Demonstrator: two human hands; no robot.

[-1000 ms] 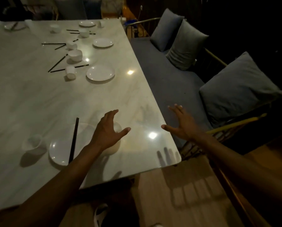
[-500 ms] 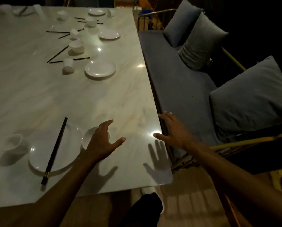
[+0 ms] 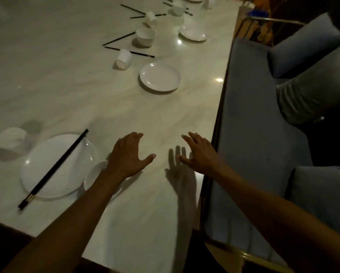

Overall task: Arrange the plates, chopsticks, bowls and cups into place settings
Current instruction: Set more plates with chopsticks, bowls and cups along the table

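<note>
On the pale marble table [image 3: 70, 87], a near setting holds a white plate [image 3: 52, 170] with black chopsticks [image 3: 54, 168] laid across it, a white cup [image 3: 10, 137] to its left and a white bowl [image 3: 95, 175] to its right. My left hand [image 3: 128, 155] hovers open just past the bowl, my forearm covering part of it. My right hand [image 3: 199, 154] is open near the table's right edge, holding nothing. Farther back lie another plate [image 3: 160, 77], a tipped cup [image 3: 123, 59], a bowl [image 3: 145, 36] and loose chopsticks [image 3: 129, 52].
More plates [image 3: 192, 32], cups [image 3: 151, 18] and chopsticks [image 3: 132, 10] are scattered at the far end. A blue-grey bench [image 3: 250, 119] with cushions [image 3: 313, 89] and a brass frame runs along the table's right side.
Both hands have moved forward over the table. My left hand has passed beyond the bowl, and my right hand has come in from the bench side over the table edge. The view has shifted.
</note>
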